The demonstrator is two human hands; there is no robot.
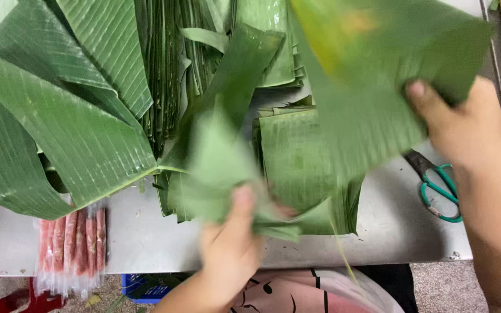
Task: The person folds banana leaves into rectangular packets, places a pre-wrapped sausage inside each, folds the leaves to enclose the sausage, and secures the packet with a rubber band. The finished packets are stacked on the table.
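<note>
Banana leaf everywhere, and one cut leaf piece (355, 87) is lifted over the desk (146, 237), blurred with motion. It is pinched at its right edge by the right hand (465, 124), thumb on top, fingers (421, 95) clenched on the leaf. Lower down, the near end of the same leaf, or a second strip (221, 168), is gripped by the left hand (230, 249), thumb pressed up against it; whether it is one sheet or two cannot be told through the blur. Both hands are closed on leaf, nothing released.

Below the lifted piece, a stack of trimmed leaf squares (297, 162) is seen lying flat on the desk, with a second neat pile (271, 46) further back. To the left, long uncut leaves (59, 116) are spread wide and hang past the desk edge. Green-handled scissors (439, 188) are parked just beside the right wrist, untouched. A clear packet of red sticks (71, 243) sits at the near left edge.

The step in hand is judged to be sorting: a cut piece is being handled above the stack. What the next move calls for, by that reading, is care: the leaf is thin and tears along its ribs, so it should be kept flat, squared with the stack's edges, and let go by both hands together.
</note>
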